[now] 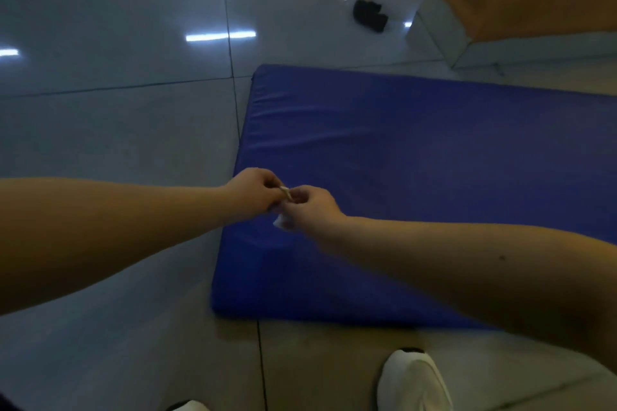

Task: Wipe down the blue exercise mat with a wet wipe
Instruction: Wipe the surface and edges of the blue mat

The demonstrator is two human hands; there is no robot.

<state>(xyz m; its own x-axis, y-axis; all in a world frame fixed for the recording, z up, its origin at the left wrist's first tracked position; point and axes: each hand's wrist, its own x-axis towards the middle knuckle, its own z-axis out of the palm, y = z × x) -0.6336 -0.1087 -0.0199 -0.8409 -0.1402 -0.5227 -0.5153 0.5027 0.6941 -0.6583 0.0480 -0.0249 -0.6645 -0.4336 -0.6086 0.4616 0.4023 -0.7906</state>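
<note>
The mat (417, 160) lies flat on the tiled floor (117, 127), with a white shoe (412, 380) near its front edge. Over the mat's left side, the left hand (253, 190) and right hand (310, 207) meet, both pinching something small and pale, probably the wipe (280, 222); it's blurred.

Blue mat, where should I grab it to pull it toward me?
Take the blue mat at its near left corner, from the left, hooking under the thick padded edge; that corner lies free on the tiles. First free the left hand or right hand: both pinch the wet wipe.
</note>
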